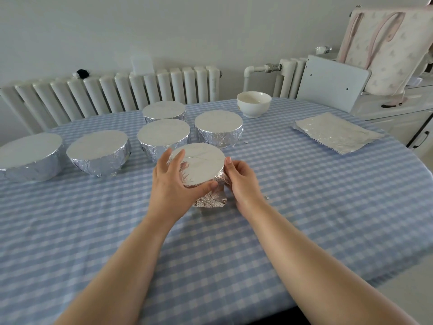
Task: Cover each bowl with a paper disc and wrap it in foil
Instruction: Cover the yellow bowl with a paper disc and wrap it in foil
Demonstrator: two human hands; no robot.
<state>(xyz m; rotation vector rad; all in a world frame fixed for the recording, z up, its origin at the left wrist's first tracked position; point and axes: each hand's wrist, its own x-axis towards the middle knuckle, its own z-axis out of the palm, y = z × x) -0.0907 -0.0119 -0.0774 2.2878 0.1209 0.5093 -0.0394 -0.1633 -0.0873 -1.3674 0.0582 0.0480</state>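
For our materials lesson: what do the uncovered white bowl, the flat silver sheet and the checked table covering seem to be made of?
Uncovered white bowl: probably glazed ceramic; glossy, smooth.
Flat silver sheet: aluminium foil; shiny, finely creased.
Blue-and-white checked table covering: apparently woven cloth; matte, softly rippled.

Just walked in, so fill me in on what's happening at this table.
A person is wrapping bowls in foil on a checked tablecloth. Both hands are on the bowl being wrapped: the left hand cups its near-left side and the right hand pinches foil at its right edge. Five wrapped bowls sit behind and to the left. One bare white bowl waits at the far side, and spare foil sheets lie to the right.
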